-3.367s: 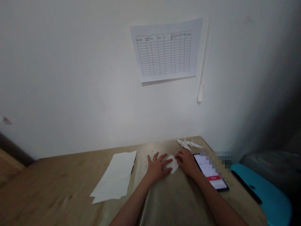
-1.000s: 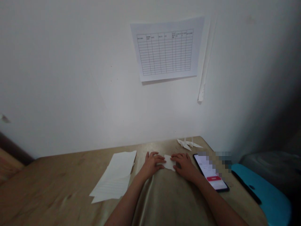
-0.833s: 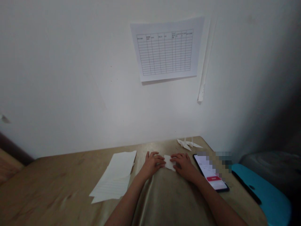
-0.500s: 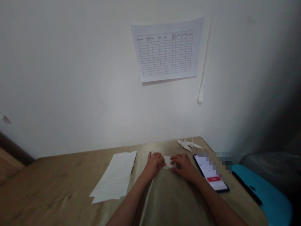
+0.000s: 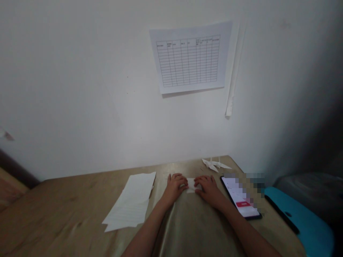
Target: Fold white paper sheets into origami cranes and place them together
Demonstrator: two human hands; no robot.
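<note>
A small folded white paper (image 5: 190, 185) lies on the tan-covered table (image 5: 80, 210) in front of me. My left hand (image 5: 175, 186) rests on the paper's left edge with its fingers curled and pressing down. On the paper's right edge my right hand (image 5: 207, 186) presses in the same way, fingers bent. Only a narrow strip of paper shows between the two hands.
A stack of white sheets (image 5: 132, 201) lies to the left. Folded paper cranes (image 5: 215, 164) sit at the back right by the wall. A lit phone (image 5: 240, 201) lies right of my right hand, beside a blue object (image 5: 305, 225). A printed table sheet (image 5: 189, 57) hangs on the wall.
Earlier my left hand lay flat and spread on a larger diamond of paper. Both hands have since drawn together with curled fingers, and the visible paper has shrunk to a narrow strip.
</note>
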